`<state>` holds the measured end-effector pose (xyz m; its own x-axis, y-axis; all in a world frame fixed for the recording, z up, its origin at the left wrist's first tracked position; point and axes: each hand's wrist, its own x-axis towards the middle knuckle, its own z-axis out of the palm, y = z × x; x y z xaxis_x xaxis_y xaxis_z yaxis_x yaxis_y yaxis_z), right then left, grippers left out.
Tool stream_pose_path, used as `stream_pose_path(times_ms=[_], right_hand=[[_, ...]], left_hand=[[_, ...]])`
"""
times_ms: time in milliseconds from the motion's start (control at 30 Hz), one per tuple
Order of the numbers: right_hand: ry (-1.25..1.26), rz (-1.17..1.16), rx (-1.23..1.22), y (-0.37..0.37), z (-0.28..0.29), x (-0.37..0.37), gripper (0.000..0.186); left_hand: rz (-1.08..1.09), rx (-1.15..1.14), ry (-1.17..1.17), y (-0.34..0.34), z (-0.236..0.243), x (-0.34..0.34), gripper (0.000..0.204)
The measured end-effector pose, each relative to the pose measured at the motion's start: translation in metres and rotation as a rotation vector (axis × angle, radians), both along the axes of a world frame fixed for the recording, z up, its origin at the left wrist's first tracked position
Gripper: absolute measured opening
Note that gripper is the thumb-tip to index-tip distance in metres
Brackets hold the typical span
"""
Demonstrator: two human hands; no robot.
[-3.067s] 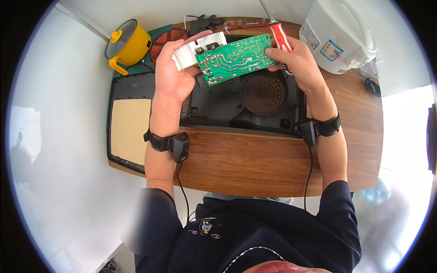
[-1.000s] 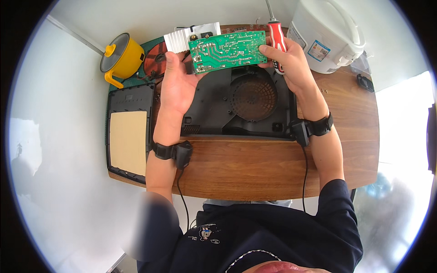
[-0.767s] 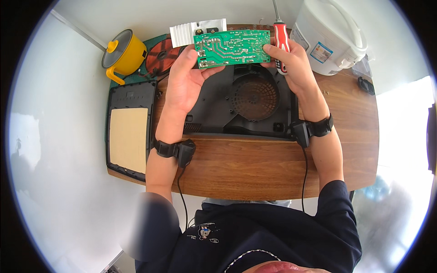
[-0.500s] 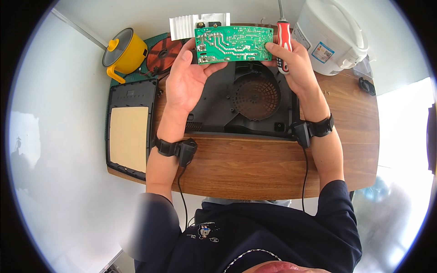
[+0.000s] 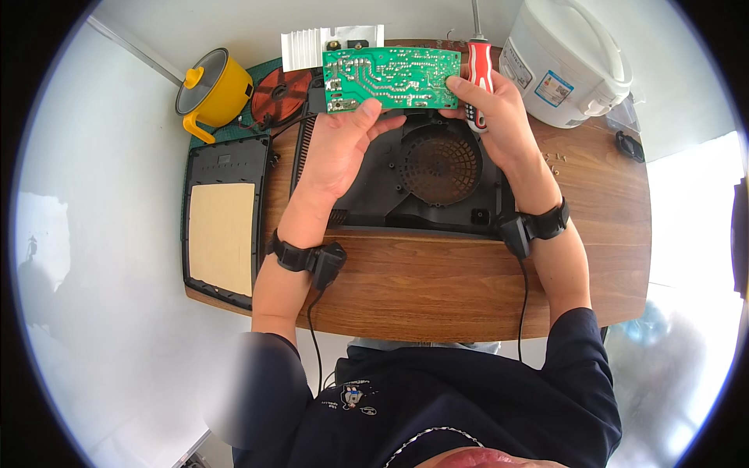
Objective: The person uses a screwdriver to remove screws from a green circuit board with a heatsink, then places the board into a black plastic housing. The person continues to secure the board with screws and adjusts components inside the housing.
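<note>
A green circuit board (image 5: 394, 74) with solder traces facing up is held over the far side of the table. Behind its left end sticks out a silver finned heat sink (image 5: 302, 51). My left hand (image 5: 334, 156) supports the board from below, thumb at its lower edge, some fingers partly hidden. My right hand (image 5: 503, 121) pinches the board's right end, thumb on top. The same hand also keeps a red-and-white screwdriver (image 5: 480, 69) upright against its palm, shaft pointing away. Beneath both hands lies a black plastic housing (image 5: 363, 209) with a round fan grille (image 5: 439, 168).
Left on the table are a black frame with a beige panel (image 5: 222, 234), a reddish coil disc (image 5: 281, 95) and a yellow pot (image 5: 214, 90). A white rice cooker (image 5: 566, 62) stands far right, near small screws (image 5: 555, 157) and a black part (image 5: 628, 147).
The board has shifted slightly left and a little nearer. My left hand has moved right, its thumb now at the board's lower edge. The screwdriver has moved slightly left with my right hand.
</note>
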<state>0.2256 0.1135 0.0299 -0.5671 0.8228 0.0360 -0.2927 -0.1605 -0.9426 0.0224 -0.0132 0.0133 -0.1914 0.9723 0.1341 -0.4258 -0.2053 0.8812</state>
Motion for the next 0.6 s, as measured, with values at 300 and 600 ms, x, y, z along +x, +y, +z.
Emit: stream_pose_path(times_ms=[300, 600], right_hand=[[-0.188, 0.062, 0.171, 0.002, 0.0, 0.004, 0.034], [-0.383, -0.447, 0.437, 0.029, 0.061, 0.1, 0.024]], left_hand=[[0.088, 0.011, -0.066, 0.0, 0.0, 0.002, 0.03], [0.082, 0.001, -0.205, -0.001, -0.013, -0.006, 0.025]])
